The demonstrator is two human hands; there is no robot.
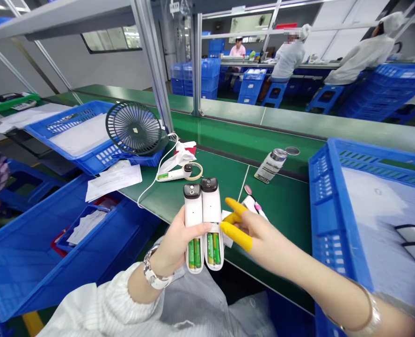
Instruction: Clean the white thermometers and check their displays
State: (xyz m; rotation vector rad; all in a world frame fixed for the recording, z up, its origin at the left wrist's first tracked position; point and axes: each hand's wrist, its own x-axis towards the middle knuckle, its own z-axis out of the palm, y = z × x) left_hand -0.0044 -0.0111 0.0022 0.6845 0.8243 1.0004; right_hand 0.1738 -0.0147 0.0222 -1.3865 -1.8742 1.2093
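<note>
My left hand [174, 245] grips two white handheld devices [203, 220] side by side, upright, with dark heads on top. Their battery bays are uncovered at the bottom and show green batteries [203, 252]. My right hand [254, 229], with yellow finger cots on thumb and forefinger, touches the right device at its middle, pinching at the edge of the bay. A small white part lies behind those fingers; I cannot tell whether it is held.
A blue crate [321, 206] with white foam stands at the right. A dark desk fan [134, 127], another white device with a tape ring [179, 173], a small bottle [271, 164] and papers [114, 180] lie on the green bench. More blue crates sit at the lower left. People work at the far benches.
</note>
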